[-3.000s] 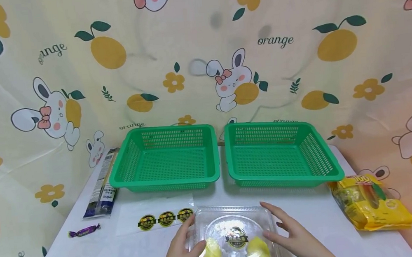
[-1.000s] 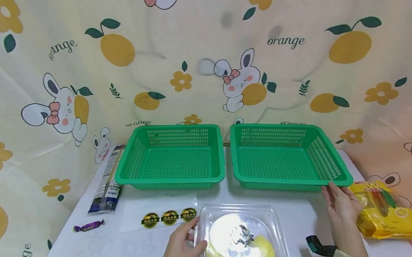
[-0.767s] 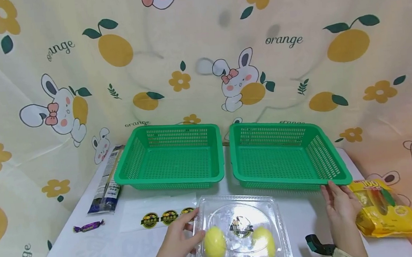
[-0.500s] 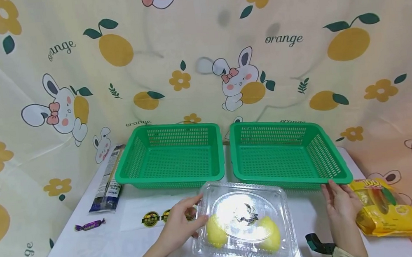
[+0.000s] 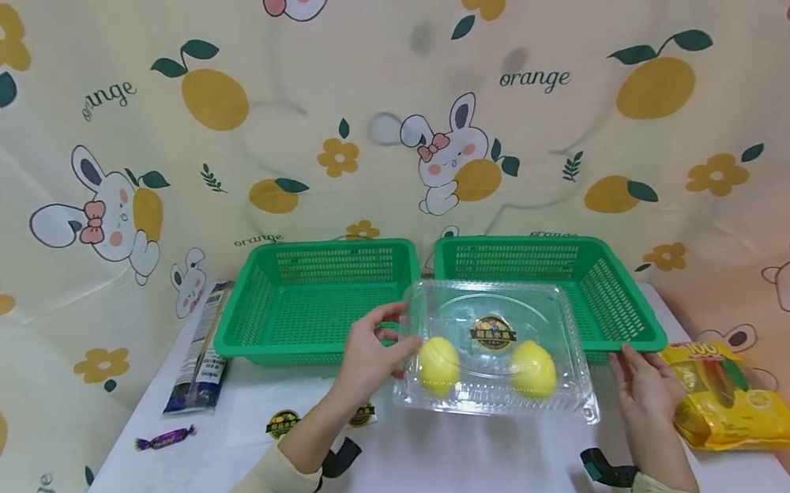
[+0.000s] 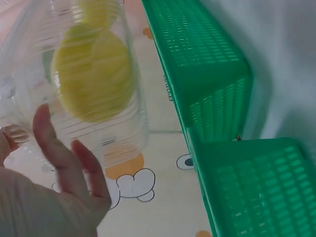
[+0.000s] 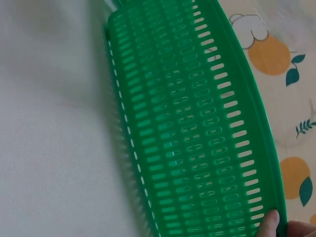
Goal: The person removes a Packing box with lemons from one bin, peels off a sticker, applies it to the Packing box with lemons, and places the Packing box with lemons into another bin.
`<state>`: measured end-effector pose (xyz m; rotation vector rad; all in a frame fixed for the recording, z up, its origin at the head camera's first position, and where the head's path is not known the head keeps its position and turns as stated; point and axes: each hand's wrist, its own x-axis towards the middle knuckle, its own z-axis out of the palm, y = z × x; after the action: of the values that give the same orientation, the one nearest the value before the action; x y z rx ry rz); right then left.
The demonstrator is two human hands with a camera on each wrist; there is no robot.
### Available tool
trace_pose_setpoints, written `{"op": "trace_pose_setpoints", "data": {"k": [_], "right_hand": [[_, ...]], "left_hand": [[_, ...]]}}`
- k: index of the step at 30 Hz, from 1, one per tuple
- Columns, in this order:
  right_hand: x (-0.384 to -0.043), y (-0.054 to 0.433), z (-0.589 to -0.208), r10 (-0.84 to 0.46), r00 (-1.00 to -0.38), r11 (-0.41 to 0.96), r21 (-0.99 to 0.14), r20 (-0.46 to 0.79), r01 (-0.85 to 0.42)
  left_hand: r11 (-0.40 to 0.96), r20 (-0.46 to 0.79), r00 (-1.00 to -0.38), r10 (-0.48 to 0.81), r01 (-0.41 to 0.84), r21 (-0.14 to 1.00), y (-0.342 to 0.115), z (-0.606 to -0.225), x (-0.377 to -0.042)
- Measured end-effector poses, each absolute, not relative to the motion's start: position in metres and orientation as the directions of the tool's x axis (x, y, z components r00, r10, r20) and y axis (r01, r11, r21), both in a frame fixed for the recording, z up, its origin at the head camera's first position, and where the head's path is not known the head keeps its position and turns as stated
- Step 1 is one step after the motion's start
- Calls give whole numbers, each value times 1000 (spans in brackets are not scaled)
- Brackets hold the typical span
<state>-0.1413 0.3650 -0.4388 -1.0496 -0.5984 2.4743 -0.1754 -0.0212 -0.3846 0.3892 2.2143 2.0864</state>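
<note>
Gripped at its left edge by my left hand (image 5: 369,360), a clear plastic clamshell box (image 5: 457,300) is raised off the table, overlapping the right green basket (image 5: 617,296). A round black-and-gold label sits on its lid, and two lemons (image 5: 439,365) show through the plastic. In the left wrist view the fingers curl at the side of the box, beside one lemon (image 6: 94,74). My right hand (image 5: 646,389) pinches the near right corner of the right basket's rim; in the right wrist view the thumb (image 7: 269,222) and a finger lie on either side of that rim.
A second green basket (image 5: 337,351) stands to the left. Label stickers on a sheet (image 5: 283,424) lie partly under my left arm. On the left are a wrapped candy (image 5: 165,438) and a long packet (image 5: 199,360); a yellow snack bag (image 5: 739,404) lies at the right.
My right hand has left the box and taken the right basket's rim. My left hand has lifted the box off the table, up and forward toward that basket.
</note>
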Motion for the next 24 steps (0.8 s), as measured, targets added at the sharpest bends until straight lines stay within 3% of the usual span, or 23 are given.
{"op": "trace_pose_setpoints", "data": {"k": [14, 24], "right_hand": [[-141, 365, -435, 501, -638, -830, -535, -585, -162], [-140, 366, -437, 522, -631, -809, -569, -574, -151]], "left_hand": [[-23, 209, -959, 192, 208, 978, 54, -365, -243], [27, 192, -958, 214, 203, 979, 89, -358, -295]]}}
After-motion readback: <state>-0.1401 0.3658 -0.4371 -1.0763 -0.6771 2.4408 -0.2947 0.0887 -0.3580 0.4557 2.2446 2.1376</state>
